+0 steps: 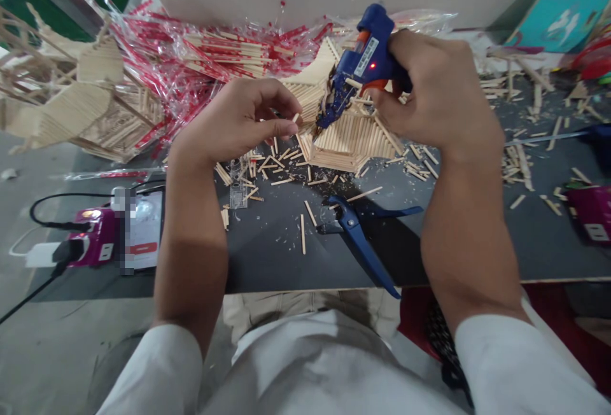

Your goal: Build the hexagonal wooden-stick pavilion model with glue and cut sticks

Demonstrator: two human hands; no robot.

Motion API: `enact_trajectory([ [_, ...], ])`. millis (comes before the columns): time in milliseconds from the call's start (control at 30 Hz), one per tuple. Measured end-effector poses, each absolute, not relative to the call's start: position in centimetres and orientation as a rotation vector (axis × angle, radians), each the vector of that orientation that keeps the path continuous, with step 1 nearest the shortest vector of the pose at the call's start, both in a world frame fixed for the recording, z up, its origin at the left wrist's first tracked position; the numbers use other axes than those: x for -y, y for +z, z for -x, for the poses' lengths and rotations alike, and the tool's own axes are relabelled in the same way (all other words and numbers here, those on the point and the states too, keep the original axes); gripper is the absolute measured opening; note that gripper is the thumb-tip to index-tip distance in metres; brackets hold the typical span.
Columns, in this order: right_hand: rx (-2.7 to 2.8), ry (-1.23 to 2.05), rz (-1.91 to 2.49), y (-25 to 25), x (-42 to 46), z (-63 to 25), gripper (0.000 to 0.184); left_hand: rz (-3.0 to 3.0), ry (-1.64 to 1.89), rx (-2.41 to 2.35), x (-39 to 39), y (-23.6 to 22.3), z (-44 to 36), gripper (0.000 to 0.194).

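My right hand (432,93) grips a blue hot glue gun (359,62) with a red light lit, its nozzle pointing down-left at a small roof-like model of wooden sticks (351,141) on the dark board (286,249). My left hand (243,119) pinches a short wooden stick piece (296,118) between thumb and fingers, just left of the nozzle and the model. Many cut stick pieces (281,170) lie scattered under and around both hands.
Blue cutting pliers (363,227) lie on the board before me. Red-and-clear packets of sticks (205,58) pile up behind, with larger stick structures (71,103) at left. A purple power strip (93,243) with cables sits at left, a teal box (563,7) far right.
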State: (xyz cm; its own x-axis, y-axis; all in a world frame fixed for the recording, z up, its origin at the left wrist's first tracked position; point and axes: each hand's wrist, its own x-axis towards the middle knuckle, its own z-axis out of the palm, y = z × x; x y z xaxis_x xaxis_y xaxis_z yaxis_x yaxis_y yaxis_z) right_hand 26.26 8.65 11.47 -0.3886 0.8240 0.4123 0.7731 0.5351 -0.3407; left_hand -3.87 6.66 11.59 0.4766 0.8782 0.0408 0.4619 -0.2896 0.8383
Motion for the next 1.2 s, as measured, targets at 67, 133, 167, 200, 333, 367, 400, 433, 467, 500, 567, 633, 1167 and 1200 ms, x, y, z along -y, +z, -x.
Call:
enact_trajectory([
  [67, 2.245, 0.086, 1.288, 11.5, -8.61, -26.29, 0.027, -1.93, 0.655, -1.102, -6.7, 11.52, 3.92, 0.025],
  [133, 2.25, 0.06, 1.295, 11.53, -8.57, -26.3, 0.024, -1.944, 0.649, -1.091, -6.73, 11.47, 4.0, 0.026],
  [167, 2.25, 0.062, 1.294, 11.54, -8.56, -26.3, 0.023, -1.948, 0.656, -1.082, -6.75, 11.45, 4.04, 0.025],
  [200, 2.247, 0.077, 1.287, 11.53, -8.56, -26.3, 0.024, -1.949, 0.665, -1.07, -6.77, 11.43, 4.08, 0.025],
  [333, 2.234, 0.117, 1.248, 11.31, -8.78, -26.36, 0.03, -1.942, 0.663, -1.064, -6.82, 11.46, 4.14, 0.025],
  [367, 2.243, 0.1, 1.244, 11.23, -8.87, -26.38, 0.03, -1.941, 0.647, -1.078, -6.8, 11.49, 4.15, 0.026],
  [400, 2.254, 0.075, 1.24, 11.15, -8.95, -26.41, 0.029, -1.942, 0.633, -1.093, -6.77, 11.54, 4.14, 0.027],
  [433, 2.264, 0.047, 1.236, 11.08, -9.01, -26.44, 0.027, -1.945, 0.626, -1.104, -6.74, 11.59, 4.13, 0.027],
  [467, 2.272, 0.025, 1.232, 11.04, -9.04, -26.46, 0.025, -1.95, 0.621, -1.113, -6.7, 11.64, 4.1, 0.027],
  [500, 2.273, 0.005, 1.23, 11.03, -9.06, -26.48, 0.024, -1.955, 0.622, -1.118, -6.66, 11.68, 4.06, 0.027],
  [567, 2.282, -0.015, 1.232, 11.07, -9.01, -26.52, 0.023, -1.967, 0.648, -1.116, -6.62, 11.74, 3.96, 0.026],
  [633, 2.287, -0.02, 1.228, 11.16, -8.95, -26.56, 0.025, -1.968, 0.671, -1.1, -6.61, 11.73, 3.83, 0.024],
  [1167, 2.254, 0.012, 1.283, 11.54, -8.61, -26.67, 0.029, -2.004, 0.67, -1.114, -6.83, 11.47, 3.83, 0.029],
  [1200, 2.255, 0.0, 1.278, 11.58, -8.57, -26.65, 0.029, -2.0, 0.675, -1.111, -6.8, 11.51, 3.8, 0.028],
])
